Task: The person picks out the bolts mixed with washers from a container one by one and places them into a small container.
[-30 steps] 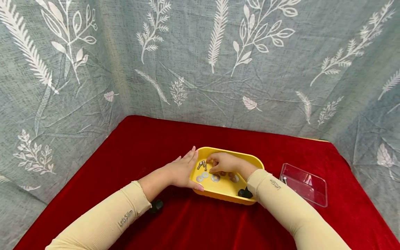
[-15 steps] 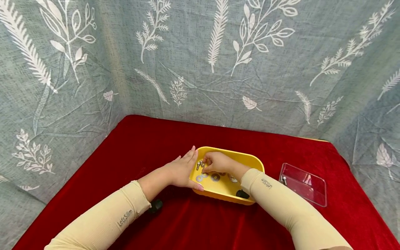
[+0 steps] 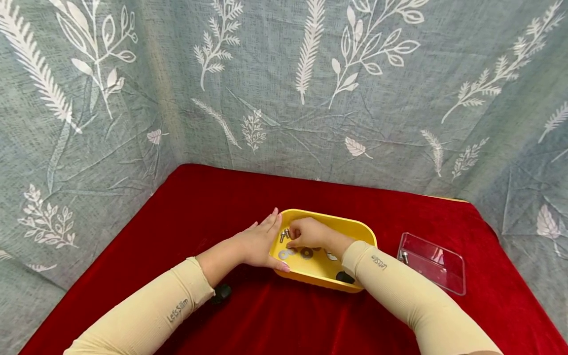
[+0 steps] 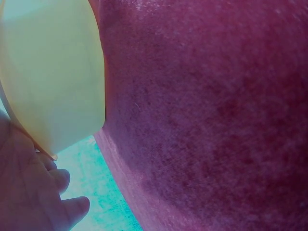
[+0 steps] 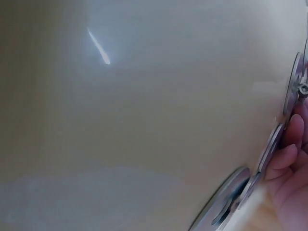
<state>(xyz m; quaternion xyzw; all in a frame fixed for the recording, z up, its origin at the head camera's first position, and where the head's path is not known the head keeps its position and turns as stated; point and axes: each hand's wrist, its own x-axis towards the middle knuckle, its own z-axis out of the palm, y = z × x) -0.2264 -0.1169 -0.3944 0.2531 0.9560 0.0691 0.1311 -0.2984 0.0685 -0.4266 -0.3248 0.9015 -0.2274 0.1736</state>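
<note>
A yellow plastic tray (image 3: 319,268) lies on the red cloth in the head view. My left hand (image 3: 255,245) rests against the tray's left end, fingers straight and thumb spread along the near corner. Inside the tray, my right hand (image 3: 310,233) has its fingers curled, pinching a small metal bolt; the fingers mostly cover it. A socket bolt head (image 5: 303,90) shows beside the fingertips in the right wrist view. Two loose bolts (image 3: 282,237) lie just left of that hand. Several flat washers (image 3: 306,253) are spread below it on the tray floor.
A black object (image 3: 344,277) sits in the tray's near right corner, partly behind the right sleeve. To the right stands a clear plastic box (image 3: 437,276) with a bolt (image 3: 404,256) inside. Another black object (image 3: 222,293) lies beside the left cuff. Patterned curtains (image 3: 266,98) surround the table.
My right hand has moved a little left within the tray and closed its fingertips on one of the bolts. The left hand has kept its place.
</note>
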